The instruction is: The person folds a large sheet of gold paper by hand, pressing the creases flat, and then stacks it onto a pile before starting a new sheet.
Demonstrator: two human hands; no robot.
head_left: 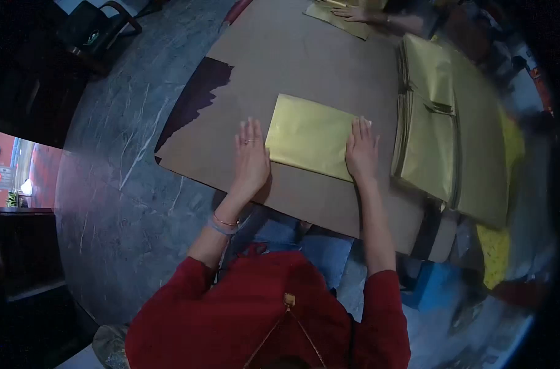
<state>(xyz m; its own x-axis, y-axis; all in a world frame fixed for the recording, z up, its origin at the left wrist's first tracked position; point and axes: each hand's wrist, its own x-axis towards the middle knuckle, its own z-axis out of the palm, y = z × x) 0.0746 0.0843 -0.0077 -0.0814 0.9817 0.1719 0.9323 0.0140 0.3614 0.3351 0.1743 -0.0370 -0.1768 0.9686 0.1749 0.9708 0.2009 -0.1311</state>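
Note:
A folded sheet of shiny gold paper lies flat on the brown board in front of me. My left hand is flat at its left edge, fingers stretched forward and a ring on one of them. At the right edge, my right hand rests with its fingers extended, overlapping the paper's border. Both hands are open and hold nothing. To the right of my right hand is a thick pile of folded gold sheets.
Across the table, another person's hand rests on a gold sheet. A larger brownish-gold stack lies beyond the pile. A dark torn patch marks the board's left edge. A blue box stands below at right; a chair stands far left.

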